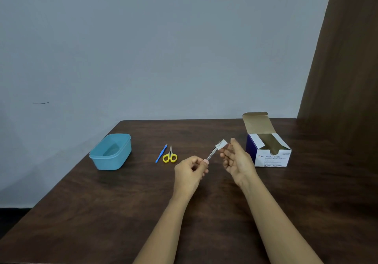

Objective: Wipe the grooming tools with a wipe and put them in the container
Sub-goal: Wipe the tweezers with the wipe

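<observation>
Above the middle of the dark wooden table (122,212), two bare hands meet over a thin metal tool (211,155), probably tweezers, though it is too slim to be sure. The left hand (191,171) is closed around the tool's lower end, thumb and fingers pinching it so that it slants up and to the right. The right hand (235,159) pinches a small white wipe (222,144) between thumb and fingertips, and the wipe is wrapped on the tool's upper tip. Both hands are raised off the tabletop.

To the left of the hands, yellow-handled scissors (170,156) lie flat on the table, blades together and pointing away from the person. A slim blue tool (161,153) lies just beside them on their left, nearly parallel. Farther left, near the table's edge, stands a light blue container (96,157), open at the top, with nothing visible inside.

To the right of the hands, close to the right hand, sits a swab box (272,157), white and dark blue, its lid flap standing open toward the wall (163,49). A brown curtain (347,59) hangs at the far right.
</observation>
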